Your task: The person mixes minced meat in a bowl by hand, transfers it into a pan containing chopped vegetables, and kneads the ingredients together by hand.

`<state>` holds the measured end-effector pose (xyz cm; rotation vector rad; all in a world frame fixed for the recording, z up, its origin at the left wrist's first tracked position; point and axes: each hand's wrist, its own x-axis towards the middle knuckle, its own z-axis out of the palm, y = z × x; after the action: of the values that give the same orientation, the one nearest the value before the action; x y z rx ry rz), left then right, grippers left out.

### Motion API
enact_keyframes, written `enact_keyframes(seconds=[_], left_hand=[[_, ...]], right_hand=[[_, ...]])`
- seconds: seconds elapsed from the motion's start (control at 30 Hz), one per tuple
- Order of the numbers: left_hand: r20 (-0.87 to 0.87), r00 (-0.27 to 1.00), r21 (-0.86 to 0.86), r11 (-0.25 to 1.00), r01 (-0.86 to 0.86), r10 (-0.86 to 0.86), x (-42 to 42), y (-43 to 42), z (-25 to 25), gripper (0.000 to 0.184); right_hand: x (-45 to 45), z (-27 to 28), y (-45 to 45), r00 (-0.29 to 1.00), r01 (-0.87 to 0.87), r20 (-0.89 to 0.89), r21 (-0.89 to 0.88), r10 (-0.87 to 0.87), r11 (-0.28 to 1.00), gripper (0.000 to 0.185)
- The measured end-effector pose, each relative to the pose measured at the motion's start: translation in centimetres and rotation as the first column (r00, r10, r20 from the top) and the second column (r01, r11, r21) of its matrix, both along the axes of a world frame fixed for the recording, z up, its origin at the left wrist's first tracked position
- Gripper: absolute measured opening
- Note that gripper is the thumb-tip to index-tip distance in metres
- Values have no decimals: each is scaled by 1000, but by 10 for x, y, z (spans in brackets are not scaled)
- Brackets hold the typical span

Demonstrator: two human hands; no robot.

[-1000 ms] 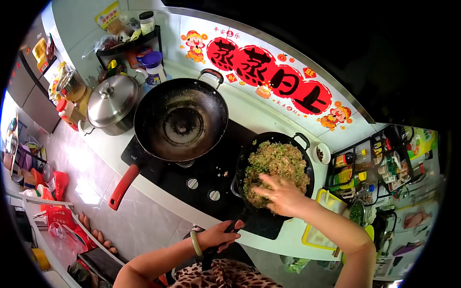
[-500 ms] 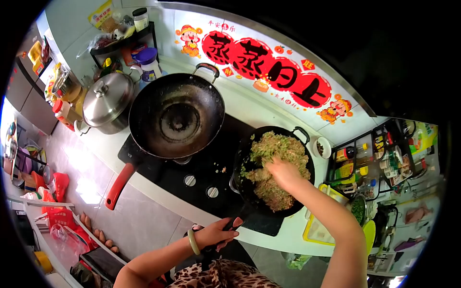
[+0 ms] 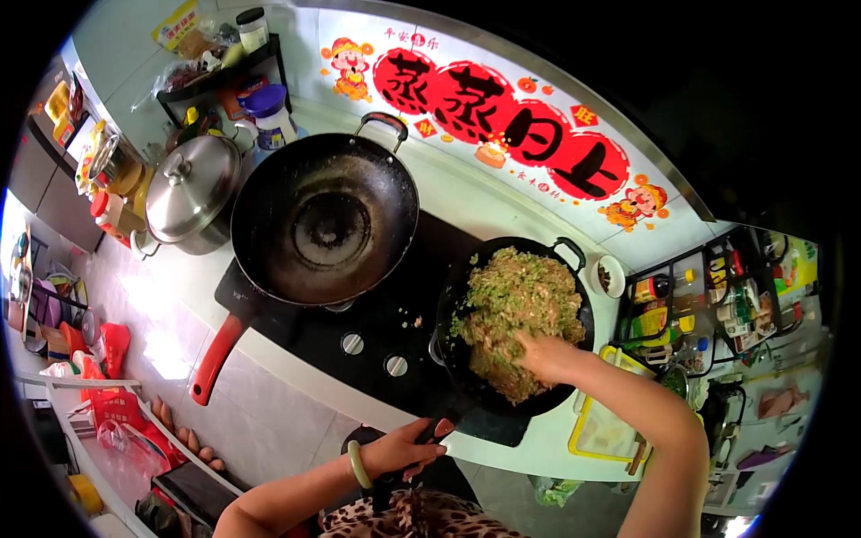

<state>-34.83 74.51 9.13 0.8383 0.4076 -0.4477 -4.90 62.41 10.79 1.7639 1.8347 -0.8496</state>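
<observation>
My left hand [image 3: 405,450], with a pale bangle at the wrist, is closed round the dark handle of the smaller black pan [image 3: 456,377]. That pan rests on the right side of the black stove and holds a heap of chopped, green-flecked mixture [image 3: 520,300]. My right hand [image 3: 545,360] reaches in from the right, its fingertips sunk into the lower right part of the heap, so they are hidden. Left of it, a large empty wok [image 3: 327,224] with a red handle [image 3: 218,359] sits on the stove.
A lidded steel pot [image 3: 193,193] stands left of the wok. Behind the smaller pan is a little white bowl [image 3: 607,276]. A yellow-rimmed tray [image 3: 610,421] lies to its right, near a rack of bottles [image 3: 659,314]. Two knobs [image 3: 352,344] are at the stove's front.
My right hand has moved through the mixture toward its lower right side, and the heap has changed shape. My left hand keeps its hold. The view has shifted slightly.
</observation>
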Motion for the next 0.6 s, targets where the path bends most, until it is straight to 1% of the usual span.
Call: enact_keyframes(seconds=[0.03,0.07,0.13,0.17,0.2,0.23,0.27,0.33,0.4,0.43,0.47,0.53,0.6], left_hand=[[3,1000,0,1000,10,-10,0,0,2,24],[-4,1000,-9,1000,10,-10,-1,0,0,24],[-12,999,2,999,52,-52,-1,0,-5,25],[-2,999,-6,999,44,-44,-1,0,-5,25],[4,999,2,999,49,-49,-2,0,-5,25],[8,999,8,999,44,-44,-2,0,-5,24],[13,999,15,999,42,-42,-1,0,-6,24],[33,998,28,998,56,-57,0,1,-10,24],[50,996,33,997,72,-74,0,-1,-11,25],[38,997,40,997,61,-63,1,-1,-10,25],[26,998,48,998,47,-49,2,0,-9,26],[32,997,48,997,64,-65,3,1,-7,28],[34,996,48,995,83,-84,3,3,-6,32]], right_hand=[[3,-19,0,999,2,-52,179,7,984,36],[1,-28,6,998,3,-60,171,7,985,36],[-12,-32,37,979,204,-28,-3,-204,979,24],[-22,-33,40,979,205,-25,0,-205,979,24],[-33,-32,42,934,356,-42,52,-354,933,24],[-42,-25,47,867,498,-66,105,-494,861,25],[-48,-12,49,838,546,-47,45,-544,837,28],[-45,-1,38,833,549,-83,-10,-547,836,40],[-38,34,15,834,511,-268,45,-482,859,54],[-31,49,8,856,477,-286,119,-430,871,58],[-28,64,3,759,618,-351,120,-549,777,54],[-3,63,-10,726,685,-365,304,-583,662,50],[22,48,-11,567,823,-422,280,-707,494,49]])
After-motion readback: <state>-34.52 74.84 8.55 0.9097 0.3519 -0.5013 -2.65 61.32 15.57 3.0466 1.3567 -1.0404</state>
